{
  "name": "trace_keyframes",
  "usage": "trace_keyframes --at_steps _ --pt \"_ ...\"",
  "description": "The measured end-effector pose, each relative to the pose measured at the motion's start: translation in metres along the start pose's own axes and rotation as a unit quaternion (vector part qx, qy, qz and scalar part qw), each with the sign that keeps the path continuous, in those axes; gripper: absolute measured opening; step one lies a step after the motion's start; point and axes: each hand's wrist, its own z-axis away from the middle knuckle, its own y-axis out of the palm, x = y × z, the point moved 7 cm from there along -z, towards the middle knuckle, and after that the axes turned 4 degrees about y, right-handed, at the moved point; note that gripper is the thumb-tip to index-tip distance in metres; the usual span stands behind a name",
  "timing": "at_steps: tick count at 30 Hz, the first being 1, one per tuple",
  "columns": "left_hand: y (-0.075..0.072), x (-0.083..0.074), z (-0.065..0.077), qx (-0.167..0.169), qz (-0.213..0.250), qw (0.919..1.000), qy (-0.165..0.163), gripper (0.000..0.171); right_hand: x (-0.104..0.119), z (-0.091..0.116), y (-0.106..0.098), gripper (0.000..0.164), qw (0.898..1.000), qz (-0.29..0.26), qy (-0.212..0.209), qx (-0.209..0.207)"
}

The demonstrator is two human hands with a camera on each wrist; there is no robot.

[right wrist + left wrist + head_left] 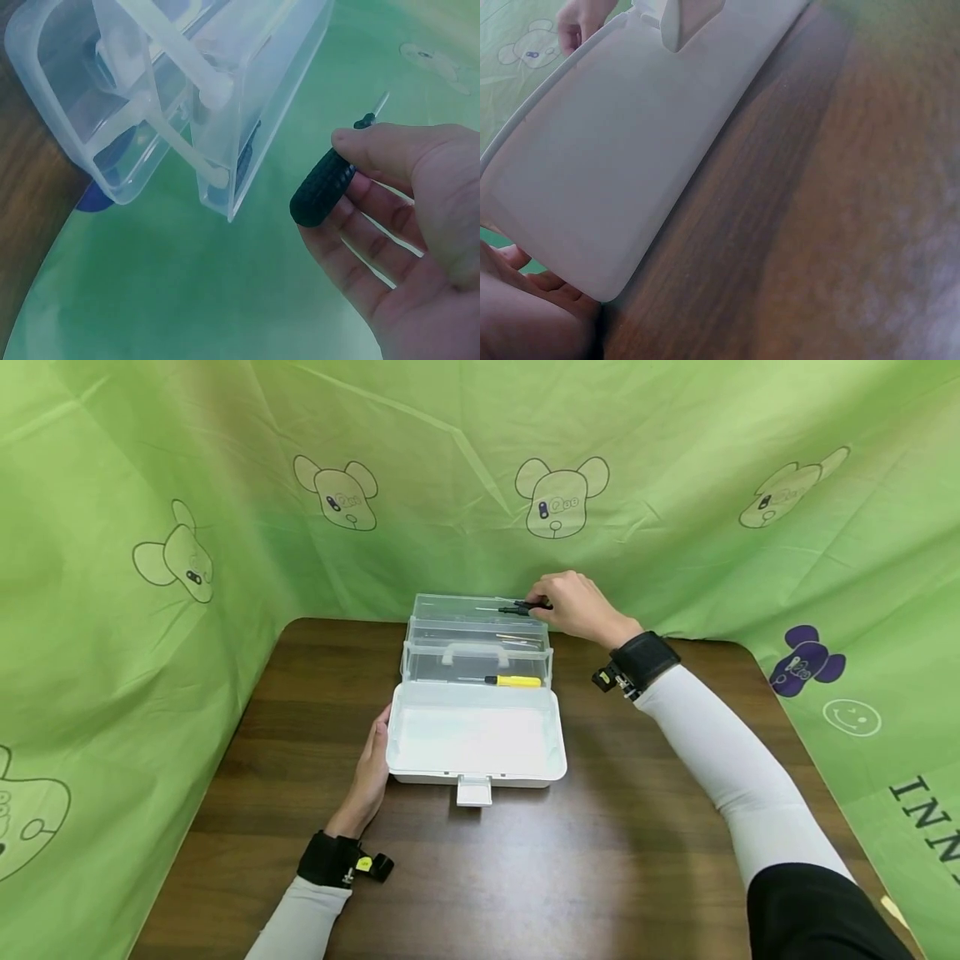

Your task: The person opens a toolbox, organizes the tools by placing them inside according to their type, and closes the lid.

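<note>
My right hand (573, 602) pinches a screwdriver (324, 187) with a black ridged handle between thumb and fingers. Its thin metal shaft points away past the thumb. This hand is over the right end of the raised clear top tray (450, 608), where another dark tool (246, 154) lies. My left hand (369, 781) rests against the left side of the white toolbox (395, 752); in the left wrist view its fingers (555, 289) lie along the box's end, partly hidden. A yellow-handled screwdriver (517, 681) lies at the back of the box, below the trays.
The toolbox stands on a brown wooden table (315, 710), its white front latch (474, 792) hanging open. A lower clear tray (435, 637) holds a few thin metal pieces (517, 639). A green curtain (465, 485) hangs behind and at both sides.
</note>
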Motion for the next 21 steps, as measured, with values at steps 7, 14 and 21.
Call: trace_keyframes --at_steps 7,14,21 --pt "-0.001 0.001 0.0 -0.004 -0.002 1.0 -0.001 0.066 -0.001 -0.015 0.014 0.017 1.0 -0.005 0.006 0.019" --pt "-0.002 0.002 0.0 -0.002 -0.001 1.0 -0.003 0.065 -0.006 -0.023 0.026 0.016 0.999 -0.002 0.013 0.038" --pt "-0.001 0.001 0.0 0.004 -0.012 0.9999 -0.005 0.066 -0.007 -0.029 0.031 0.014 0.999 -0.001 0.016 0.049"
